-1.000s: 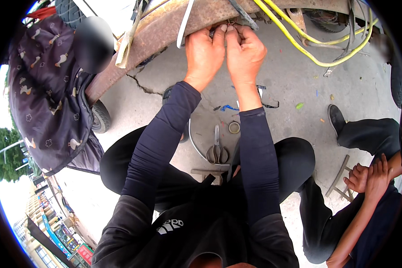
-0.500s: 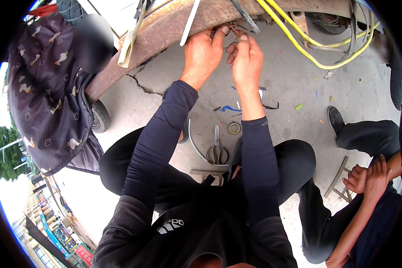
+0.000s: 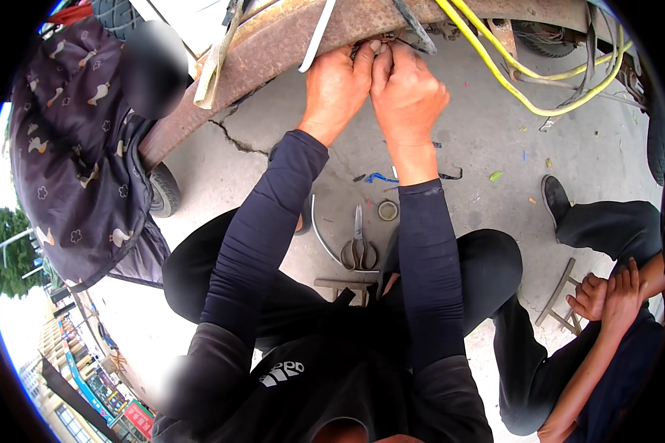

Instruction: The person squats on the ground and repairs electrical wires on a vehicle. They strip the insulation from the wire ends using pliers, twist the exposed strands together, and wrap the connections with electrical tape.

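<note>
Just under the rusty metal beam (image 3: 273,63), both my hands meet at a small bunch of thin wires (image 3: 393,37), partly hidden by my fingers. My left hand (image 3: 338,85) is closed, its thumb and forefinger pinching the wires. Beside it, my right hand (image 3: 408,92) is also closed, thumb and curled fingers pressed together on the wires, close to the left thumb. The strands between the fingertips are too small to make out singly. A black strap-like strip (image 3: 415,26) hangs just right of the fingers, and a white strip (image 3: 318,37) hangs to their left.
Scissors (image 3: 358,247), a tape roll (image 3: 387,210) and blue scraps (image 3: 380,178) lie on the concrete floor. A yellow cable (image 3: 510,85) loops down at right. Another person's clasped hands (image 3: 606,295) are at the right. A patterned dark cover (image 3: 77,162) hangs at left.
My right hand has moved up and left against the left hand, its fingers curling inward over the wires. My left hand has stayed almost in place.
</note>
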